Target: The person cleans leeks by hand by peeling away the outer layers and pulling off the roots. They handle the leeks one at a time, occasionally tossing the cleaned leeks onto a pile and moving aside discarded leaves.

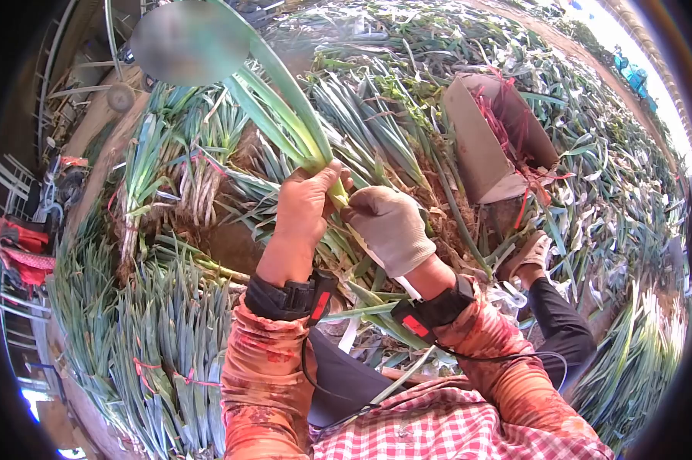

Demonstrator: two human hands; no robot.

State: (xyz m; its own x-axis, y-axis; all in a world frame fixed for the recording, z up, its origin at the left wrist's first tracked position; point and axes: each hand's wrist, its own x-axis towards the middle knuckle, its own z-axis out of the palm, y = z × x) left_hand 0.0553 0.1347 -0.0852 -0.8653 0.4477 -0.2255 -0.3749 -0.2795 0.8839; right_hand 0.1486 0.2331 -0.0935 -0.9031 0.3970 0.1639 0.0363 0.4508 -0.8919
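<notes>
A leek (306,136) with long green leaves fanning up and left is held in front of me. My bare left hand (300,205) is closed around it where the leaves join the pale stem. Just below, my gloved right hand (393,228) has its fingers closed in a pinch on the stem's side. The white lower stem runs down behind the glove and is partly hidden. Loose leeks (369,130) lie on the ground behind my hands.
An open cardboard box (476,146) with red ties (493,119) stands at the right. Tied leek bundles (158,360) fill the lower left, and another pile (645,360) lies lower right. My sandalled foot (531,254) is near the box. A red bag (25,249) is far left.
</notes>
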